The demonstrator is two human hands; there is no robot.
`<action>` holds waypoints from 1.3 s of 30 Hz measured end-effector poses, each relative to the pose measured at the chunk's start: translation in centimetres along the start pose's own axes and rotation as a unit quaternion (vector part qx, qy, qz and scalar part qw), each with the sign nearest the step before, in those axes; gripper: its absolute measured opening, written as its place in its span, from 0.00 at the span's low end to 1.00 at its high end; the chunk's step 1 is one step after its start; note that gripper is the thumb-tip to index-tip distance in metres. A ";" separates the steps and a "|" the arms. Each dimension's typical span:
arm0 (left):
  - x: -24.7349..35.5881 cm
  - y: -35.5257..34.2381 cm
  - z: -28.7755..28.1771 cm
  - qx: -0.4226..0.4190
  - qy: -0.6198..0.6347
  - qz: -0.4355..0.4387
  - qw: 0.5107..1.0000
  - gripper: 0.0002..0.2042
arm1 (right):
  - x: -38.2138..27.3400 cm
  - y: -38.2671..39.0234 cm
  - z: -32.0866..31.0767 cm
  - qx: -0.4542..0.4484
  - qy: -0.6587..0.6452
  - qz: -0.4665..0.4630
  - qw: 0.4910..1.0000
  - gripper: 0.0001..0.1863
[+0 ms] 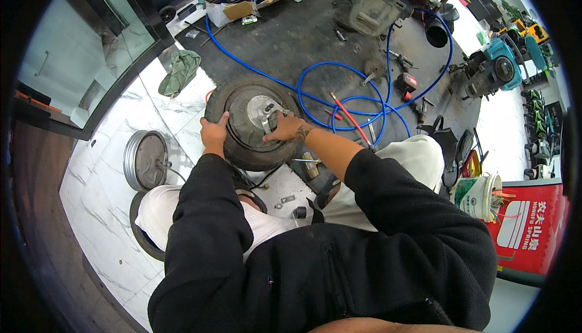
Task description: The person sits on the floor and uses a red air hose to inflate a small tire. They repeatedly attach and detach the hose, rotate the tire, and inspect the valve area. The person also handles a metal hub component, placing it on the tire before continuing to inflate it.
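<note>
A black-tyred hub wheel (247, 148) with a round metal plate at its centre lies between my legs on the edge of the dark mat. My left hand (215, 128) grips its left side, fingers over the tyre and rim. At the hub, my right hand (286, 127) is closed on a small silver metal piece (267, 124) beside the axle; its grip is partly hidden. A bare metal rim (145, 160) with a cable sits to the left. Small metal parts (288, 199) lie below the wheel.
Blue hose (345, 63) loops across the dark mat (273, 42) among red-handled tools (351, 118). A green cloth (179, 72), a cardboard box (236, 9), a teal machine (509, 60), a white bucket (476, 196) and a red container (524, 230) stand or lie around me. Glass panels (85, 54) border the left.
</note>
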State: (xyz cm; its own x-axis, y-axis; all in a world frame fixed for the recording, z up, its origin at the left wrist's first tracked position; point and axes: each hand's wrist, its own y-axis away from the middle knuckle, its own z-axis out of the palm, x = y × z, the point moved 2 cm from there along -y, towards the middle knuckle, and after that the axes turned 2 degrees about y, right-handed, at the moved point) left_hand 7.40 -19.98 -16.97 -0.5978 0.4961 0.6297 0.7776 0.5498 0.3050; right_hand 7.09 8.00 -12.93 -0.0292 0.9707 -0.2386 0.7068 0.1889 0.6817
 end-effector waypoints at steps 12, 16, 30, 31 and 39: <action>0.6 0.8 -0.5 -0.011 -0.008 -0.014 1.000 0.60 | 3.2 -0.7 -0.3 0.078 0.033 -0.110 0.990 0.61; 0.8 0.6 -0.4 0.001 -0.006 -0.006 1.000 0.60 | 1.5 0.6 1.0 0.096 0.018 -0.055 0.994 0.68; 0.5 0.4 -0.2 0.024 -0.027 0.005 0.999 0.60 | 2.7 -0.4 1.7 0.152 -0.003 -0.088 0.984 0.67; 0.5 0.3 -0.2 0.021 -0.038 0.001 0.999 0.60 | 2.5 -0.3 1.9 0.139 -0.011 -0.073 0.987 0.68; 0.7 0.7 -0.4 0.005 -0.021 -0.012 1.000 0.60 | 3.5 -0.5 1.0 0.167 -0.051 -0.106 0.979 0.59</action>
State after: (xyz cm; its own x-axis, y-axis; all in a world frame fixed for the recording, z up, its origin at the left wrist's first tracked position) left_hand 7.62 -19.59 -16.03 -0.6245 0.5106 0.5910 0.7610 0.5681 0.3134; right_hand 7.40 11.18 -14.81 -0.1405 0.8919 -0.4299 0.8853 0.3076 0.3489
